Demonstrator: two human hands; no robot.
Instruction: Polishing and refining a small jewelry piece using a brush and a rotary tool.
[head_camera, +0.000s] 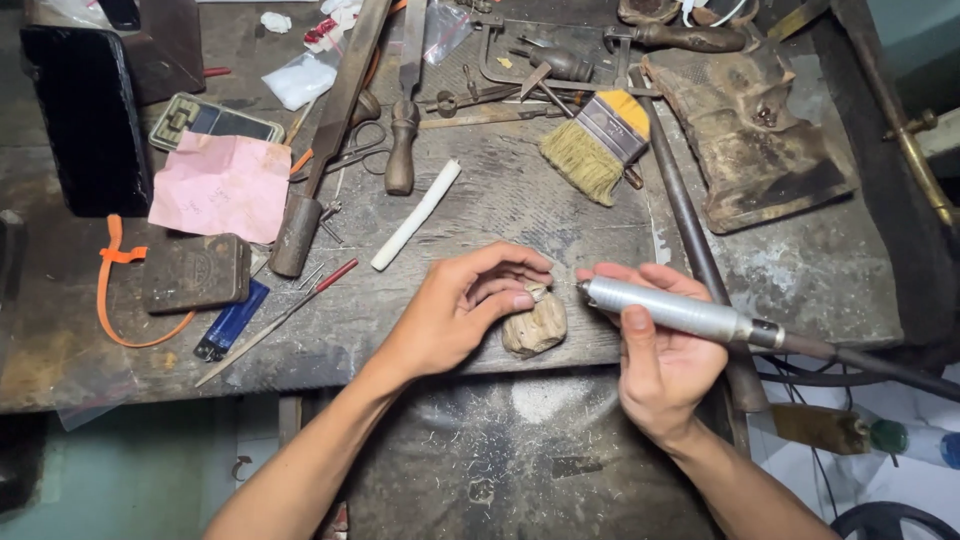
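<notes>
My left hand (462, 312) pinches a small pale carved lump (535, 322) that rests at the front edge of the worn wooden workbench (520, 200). My right hand (655, 350) holds a silver rotary handpiece (680, 312) like a pen. Its tip points left, right at the top of the lump. A dark cable (880, 365) runs off the handpiece toward the right edge.
A paintbrush (598, 142), files with wooden handles (402, 140), a white stick (417, 213), a pink paper (224, 186), a calculator (215, 122), a dark flat tin (195, 272), an orange strap (110, 285), a blue lighter (232, 320) and a black box (85, 115) crowd the bench.
</notes>
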